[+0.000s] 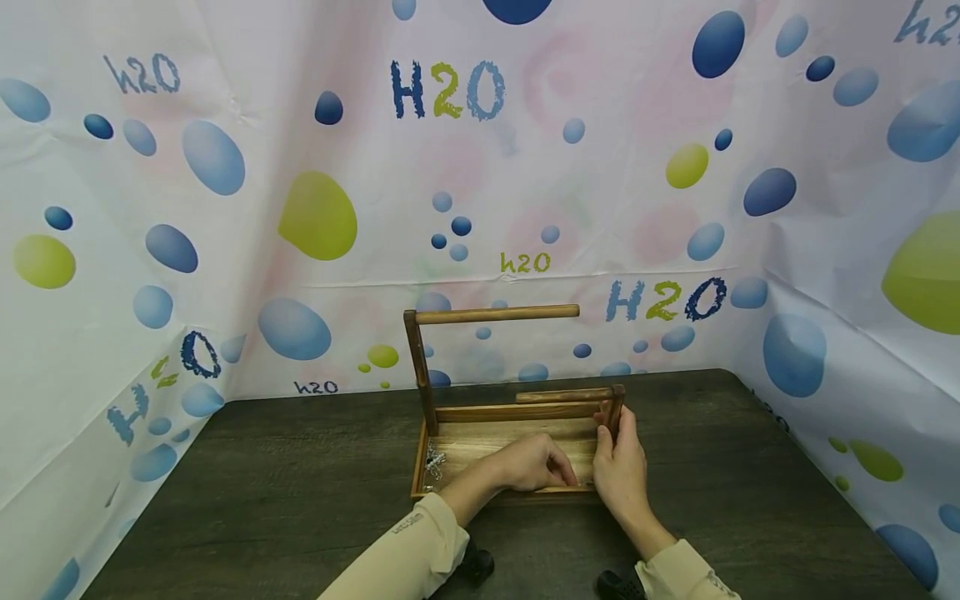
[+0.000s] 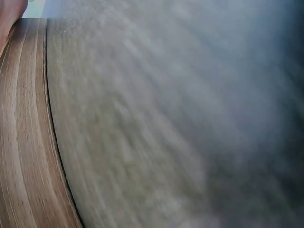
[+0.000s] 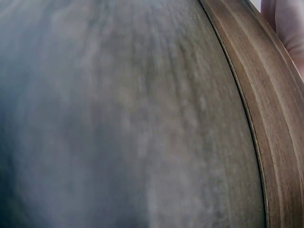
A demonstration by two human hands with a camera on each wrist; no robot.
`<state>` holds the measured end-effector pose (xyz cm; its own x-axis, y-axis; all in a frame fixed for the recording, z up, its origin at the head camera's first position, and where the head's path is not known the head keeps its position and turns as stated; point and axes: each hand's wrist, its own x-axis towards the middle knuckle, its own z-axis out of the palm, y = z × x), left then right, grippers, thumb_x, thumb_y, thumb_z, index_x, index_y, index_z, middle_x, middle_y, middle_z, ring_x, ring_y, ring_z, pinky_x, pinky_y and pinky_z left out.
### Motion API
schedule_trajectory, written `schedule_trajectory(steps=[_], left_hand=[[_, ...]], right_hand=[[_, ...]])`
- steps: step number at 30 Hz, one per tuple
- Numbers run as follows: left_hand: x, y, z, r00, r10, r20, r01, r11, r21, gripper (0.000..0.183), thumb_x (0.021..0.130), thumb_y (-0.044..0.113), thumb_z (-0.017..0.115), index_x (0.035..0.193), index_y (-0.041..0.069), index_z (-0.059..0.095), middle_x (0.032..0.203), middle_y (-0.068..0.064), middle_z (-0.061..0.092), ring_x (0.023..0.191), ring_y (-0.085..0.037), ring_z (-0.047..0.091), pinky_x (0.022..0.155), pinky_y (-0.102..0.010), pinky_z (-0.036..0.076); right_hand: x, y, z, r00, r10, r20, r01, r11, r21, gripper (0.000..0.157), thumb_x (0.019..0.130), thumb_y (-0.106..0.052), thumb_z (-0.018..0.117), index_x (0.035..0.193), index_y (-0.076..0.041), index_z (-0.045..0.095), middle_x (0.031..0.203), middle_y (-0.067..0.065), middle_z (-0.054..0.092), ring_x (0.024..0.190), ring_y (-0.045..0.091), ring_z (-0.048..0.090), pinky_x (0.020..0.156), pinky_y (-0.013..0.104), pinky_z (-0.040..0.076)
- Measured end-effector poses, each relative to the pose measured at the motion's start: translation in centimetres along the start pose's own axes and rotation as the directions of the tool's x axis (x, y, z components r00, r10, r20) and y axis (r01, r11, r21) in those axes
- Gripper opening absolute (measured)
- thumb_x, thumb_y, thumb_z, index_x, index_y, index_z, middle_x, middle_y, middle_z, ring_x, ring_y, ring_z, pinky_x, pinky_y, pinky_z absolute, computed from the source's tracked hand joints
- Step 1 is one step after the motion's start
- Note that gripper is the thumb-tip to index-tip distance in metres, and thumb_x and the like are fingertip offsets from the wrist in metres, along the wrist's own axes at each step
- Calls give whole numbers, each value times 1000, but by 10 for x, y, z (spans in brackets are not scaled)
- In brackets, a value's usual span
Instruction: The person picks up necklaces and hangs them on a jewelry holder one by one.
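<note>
Right hand [image 1: 624,471] gripped one of two posts [image 1: 617,408]; left hand [image 1: 529,463] curled, hold unclear | one tray [image 1: 491,427], two rods [image 1: 498,314] | dark surface [image 1: 300,475], printed backdrop [image 1: 480,167]

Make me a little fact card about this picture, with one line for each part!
Main thing: wooden tray, on a dark wood-grain table
Left end: tall post with a long rod pointing right
Right end: short post with a short rod pointing left
Left hand: fingers down inside the tray; their tips' work is hidden
Right hand: grip around the short post
Small bits: shiny silvery pieces inside, left end
Background: white sheet with blue and green blobs and "H2O"
</note>
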<state>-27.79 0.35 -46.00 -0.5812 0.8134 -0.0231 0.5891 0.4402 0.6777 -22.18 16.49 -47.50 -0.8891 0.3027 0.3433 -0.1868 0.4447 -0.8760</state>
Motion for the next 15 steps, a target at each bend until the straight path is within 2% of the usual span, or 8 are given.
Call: schedule_trajectory(steps=[8, 15], left_hand=[[2, 0, 0, 1000, 7, 0, -7, 998, 61, 14, 91, -1, 73, 84, 9, 80, 74, 9, 71, 64, 4, 57, 63, -12, 49], [2, 1, -1, 1000, 12, 15, -14, 987, 159, 12, 93, 7, 73, 86, 14, 79, 75, 13, 69, 65, 6, 56, 64, -11, 47]], right_hand=[[0, 0, -1, 1000, -4, -1, 4, 1000, -10, 35, 107, -3, 41, 142, 0, 42, 128, 20, 62, 121, 34, 58, 85, 42, 45], [-2, -1, -2, 1000, -6, 19, 6, 1000, -4, 36, 107, -4, 41, 144, -1, 40, 131, 21, 60, 121, 37, 56, 85, 47, 44]])
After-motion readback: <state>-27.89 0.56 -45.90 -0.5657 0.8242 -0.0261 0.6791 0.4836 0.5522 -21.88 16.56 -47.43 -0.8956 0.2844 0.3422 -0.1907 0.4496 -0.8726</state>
